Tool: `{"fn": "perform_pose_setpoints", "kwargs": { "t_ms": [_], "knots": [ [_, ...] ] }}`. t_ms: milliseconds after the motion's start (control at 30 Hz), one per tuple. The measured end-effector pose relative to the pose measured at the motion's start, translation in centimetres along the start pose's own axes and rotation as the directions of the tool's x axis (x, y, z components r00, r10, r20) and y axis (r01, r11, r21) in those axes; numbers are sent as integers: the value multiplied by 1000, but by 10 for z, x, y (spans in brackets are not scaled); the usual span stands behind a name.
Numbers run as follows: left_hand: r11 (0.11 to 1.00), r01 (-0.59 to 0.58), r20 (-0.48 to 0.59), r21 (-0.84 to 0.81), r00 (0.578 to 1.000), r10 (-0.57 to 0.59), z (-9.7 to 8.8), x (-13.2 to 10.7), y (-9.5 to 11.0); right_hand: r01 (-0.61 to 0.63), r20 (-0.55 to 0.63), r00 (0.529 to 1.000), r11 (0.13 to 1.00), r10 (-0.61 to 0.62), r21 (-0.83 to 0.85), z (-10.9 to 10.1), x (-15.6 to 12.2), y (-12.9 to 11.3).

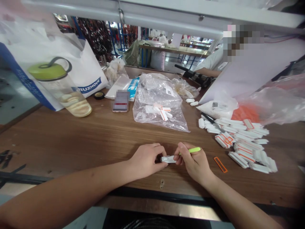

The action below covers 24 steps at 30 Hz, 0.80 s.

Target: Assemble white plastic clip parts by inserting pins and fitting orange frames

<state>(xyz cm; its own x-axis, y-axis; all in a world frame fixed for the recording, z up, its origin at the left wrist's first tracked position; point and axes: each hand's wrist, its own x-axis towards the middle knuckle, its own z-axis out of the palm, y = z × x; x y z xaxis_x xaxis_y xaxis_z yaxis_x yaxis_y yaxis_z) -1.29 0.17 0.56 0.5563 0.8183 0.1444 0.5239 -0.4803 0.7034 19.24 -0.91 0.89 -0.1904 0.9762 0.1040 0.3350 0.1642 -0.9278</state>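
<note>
My left hand (148, 159) is closed round one end of a small white plastic piece (168, 159) near the front edge of the wooden table (95, 140). My right hand (194, 162) pinches the other end of that piece and also holds a thin green tool (193, 149) that sticks out to the right. The two hands nearly touch over the piece. An orange rectangular frame (220, 164) lies flat just right of my right hand.
A heap of white and orange plastic pieces (240, 140) lies at right. Clear plastic bags (159, 101) with more pieces sit mid-table. A green-lidded jar (62, 89), a phone (121, 101) and a white shopping bag (78, 70) stand at left. Another person's arm (207, 72) rests far behind.
</note>
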Motion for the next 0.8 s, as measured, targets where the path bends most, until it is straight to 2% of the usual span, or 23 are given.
{"fn": "perform_pose_setpoints", "kwargs": {
  "t_ms": [133,200,300,367,533,633,800],
  "knots": [
    [1000,-8,-7,18,1000,8,2,0,0,57,37,998,990,-53,-127,0,-3,-8],
    [1000,6,-13,20,1000,-6,3,1,1,162,90,985,958,-144,-237,0,-5,-15],
    [1000,24,-18,6,1000,-24,3,1,1,333,180,941,877,-287,-347,0,-6,-21],
    [1000,17,-19,1,1000,-17,3,1,1,364,185,930,861,-317,-356,0,-7,-21],
    [999,27,-12,24,1000,-27,2,0,1,212,48,977,958,-207,-194,-3,-7,-13],
    [999,25,-5,35,1000,-25,2,1,1,162,39,987,978,-158,-134,-4,-7,-11],
    [999,3,2,32,1000,-3,3,0,-1,111,54,993,983,-104,-146,-2,-5,-11]
  ]
}}
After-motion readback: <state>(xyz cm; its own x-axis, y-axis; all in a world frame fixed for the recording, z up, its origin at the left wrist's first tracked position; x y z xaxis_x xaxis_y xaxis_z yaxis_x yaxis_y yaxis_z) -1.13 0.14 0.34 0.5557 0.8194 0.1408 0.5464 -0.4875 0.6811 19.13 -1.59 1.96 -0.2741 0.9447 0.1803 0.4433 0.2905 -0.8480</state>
